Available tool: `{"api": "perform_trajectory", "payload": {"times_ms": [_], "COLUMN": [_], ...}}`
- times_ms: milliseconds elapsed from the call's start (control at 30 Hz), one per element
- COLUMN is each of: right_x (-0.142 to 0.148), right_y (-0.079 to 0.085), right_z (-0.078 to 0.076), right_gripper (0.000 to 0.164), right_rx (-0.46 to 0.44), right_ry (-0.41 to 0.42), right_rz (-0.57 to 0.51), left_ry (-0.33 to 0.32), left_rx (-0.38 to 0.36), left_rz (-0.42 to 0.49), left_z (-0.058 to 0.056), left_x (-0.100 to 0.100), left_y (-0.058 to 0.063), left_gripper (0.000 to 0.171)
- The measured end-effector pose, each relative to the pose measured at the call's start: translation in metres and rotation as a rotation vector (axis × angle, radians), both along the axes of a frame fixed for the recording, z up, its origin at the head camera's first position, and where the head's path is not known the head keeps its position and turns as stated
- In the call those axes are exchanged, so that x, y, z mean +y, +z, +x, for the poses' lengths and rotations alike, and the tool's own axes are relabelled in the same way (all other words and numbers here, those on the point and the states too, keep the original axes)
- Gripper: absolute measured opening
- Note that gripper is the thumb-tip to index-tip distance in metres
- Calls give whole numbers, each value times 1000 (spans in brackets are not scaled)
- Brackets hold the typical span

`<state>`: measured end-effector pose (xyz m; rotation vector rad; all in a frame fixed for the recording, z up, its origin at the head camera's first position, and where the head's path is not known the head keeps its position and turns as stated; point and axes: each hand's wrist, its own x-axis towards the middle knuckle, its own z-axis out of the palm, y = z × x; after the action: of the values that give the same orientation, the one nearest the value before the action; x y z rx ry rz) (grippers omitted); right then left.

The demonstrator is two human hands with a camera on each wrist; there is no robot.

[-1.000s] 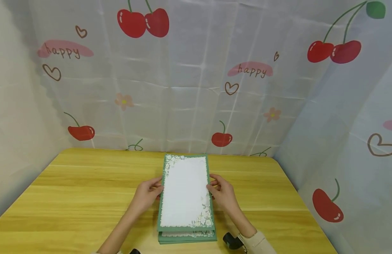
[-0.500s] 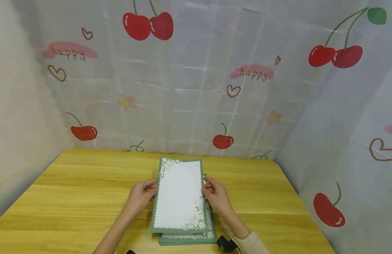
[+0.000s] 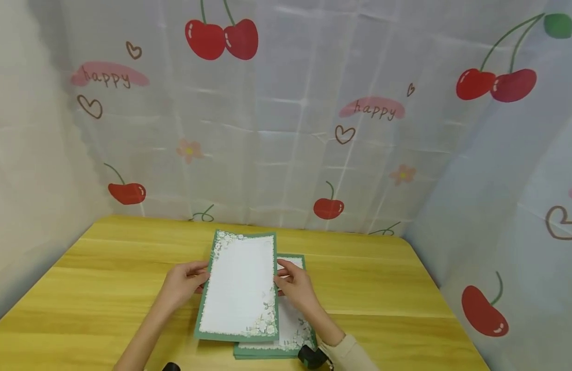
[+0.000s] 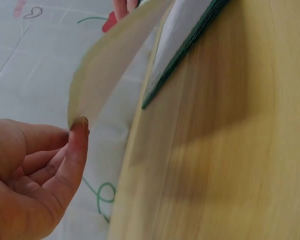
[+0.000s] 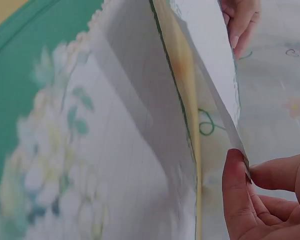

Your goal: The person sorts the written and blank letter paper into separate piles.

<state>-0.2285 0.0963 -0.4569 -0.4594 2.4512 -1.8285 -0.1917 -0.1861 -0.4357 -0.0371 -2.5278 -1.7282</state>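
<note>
A sheet of floral-bordered paper (image 3: 241,286), white with a green edge, is held up between both hands. My left hand (image 3: 184,282) pinches its left edge between thumb and fingers; in the left wrist view the sheet's pale back bows away from the fingertips (image 4: 79,131). On the opposite edge, my right hand (image 3: 295,283) pinches the paper, thumb and finger meeting at its margin in the right wrist view. Below and to the right lies a stack of matching sheets (image 3: 290,330), partly covered by the raised sheet and the right hand.
The stack rests on a yellow wood-grain table (image 3: 383,293). Behind the table hangs a pale curtain (image 3: 267,154) printed with cherries, hearts and "happy". Black wrist cameras show at both wrists, one (image 3: 312,356) overlapping the stack's near right corner.
Both hands have lifted the top sheet off the stack and carried it leftward, so more of the stack shows at the right. The head view has shifted slightly.
</note>
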Motion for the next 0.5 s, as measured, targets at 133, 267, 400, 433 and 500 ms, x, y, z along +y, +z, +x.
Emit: {"api": "perform_trajectory", "payload": {"times_ms": [133, 267, 400, 433, 500], "right_x": [-12, -24, -37, -41, -47], "right_y": [-1, -4, -4, -4, -5], "right_z": [-2, -1, 2, 3, 4], "right_gripper": [49, 51, 54, 54, 55], "right_rx": [-22, -50, -65, -68, -69], "right_ry": [12, 26, 48, 54, 67], "right_rz": [-4, -19, -41, -44, -48], "left_ry": [14, 38, 51, 56, 62], "left_rx": [-10, -17, -29, -34, -43], "left_rz": [-27, -61, -95, -104, -130], "left_z": [3, 6, 8, 9, 10], "left_x": [-10, -21, -31, -34, -39], "left_y": [2, 3, 3, 2, 2], "left_gripper": [35, 36, 36, 36, 36]}}
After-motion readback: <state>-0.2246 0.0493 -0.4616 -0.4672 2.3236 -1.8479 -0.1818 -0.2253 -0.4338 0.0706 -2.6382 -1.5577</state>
